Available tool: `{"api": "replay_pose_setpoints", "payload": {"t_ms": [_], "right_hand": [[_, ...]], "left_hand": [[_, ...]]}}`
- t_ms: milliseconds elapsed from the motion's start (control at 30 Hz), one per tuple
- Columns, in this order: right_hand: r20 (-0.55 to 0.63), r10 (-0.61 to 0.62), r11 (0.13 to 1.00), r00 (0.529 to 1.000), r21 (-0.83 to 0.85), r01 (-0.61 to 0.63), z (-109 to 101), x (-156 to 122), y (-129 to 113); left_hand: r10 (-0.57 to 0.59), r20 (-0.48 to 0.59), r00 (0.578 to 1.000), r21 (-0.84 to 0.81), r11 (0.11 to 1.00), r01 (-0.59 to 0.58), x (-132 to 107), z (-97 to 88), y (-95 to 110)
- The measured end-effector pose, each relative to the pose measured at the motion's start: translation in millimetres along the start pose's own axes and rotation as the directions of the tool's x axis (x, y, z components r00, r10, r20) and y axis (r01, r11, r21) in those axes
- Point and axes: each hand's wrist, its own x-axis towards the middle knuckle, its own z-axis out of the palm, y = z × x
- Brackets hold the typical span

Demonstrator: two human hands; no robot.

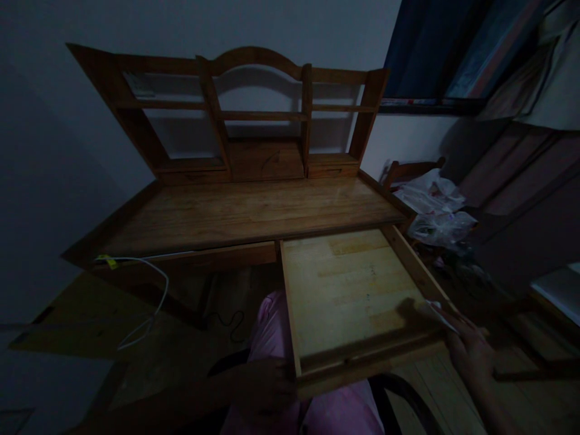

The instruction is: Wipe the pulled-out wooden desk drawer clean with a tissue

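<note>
A wooden drawer (353, 290) is pulled out from the desk (263, 208) over my lap, its pale bottom bare apart from small marks. My right hand (471, 347) is at the drawer's front right corner, fingers closed on a thin white tissue or cloth (440, 313) that lies against the right side wall. In deep shade by the front left corner is my left hand (267, 386). It seems to touch the drawer front, but its fingers are too dark to make out.
A shelf hutch (254, 115) stands at the desk's back. A white cable (165, 284) hangs from the desk's left front edge. Plastic bags (430, 199) rest on a chair (410, 172) at the right. Another chair's arm (408, 393) curves below the drawer.
</note>
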Motion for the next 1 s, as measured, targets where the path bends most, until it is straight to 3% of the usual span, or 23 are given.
{"api": "replay_pose_setpoints", "payload": {"t_ms": [300,733,1000], "right_hand": [[-0.044,-0.020,0.999,0.999,0.028,0.021,-5.9,5.7,-6.8],[0.005,-0.033,0.999,0.999,0.006,0.033,-6.8,3.9,-8.3],[-0.020,-0.033,0.998,0.999,0.048,0.033,-8.6,6.1,-10.0]], "left_hand": [[-0.071,0.023,0.997,0.025,0.997,0.071,5.9,12.4,7.5],[-0.073,0.034,0.997,0.028,0.997,0.072,-2.4,-6.1,10.7],[-0.057,0.044,0.997,0.026,0.998,0.056,-4.4,-5.2,14.4]]}}
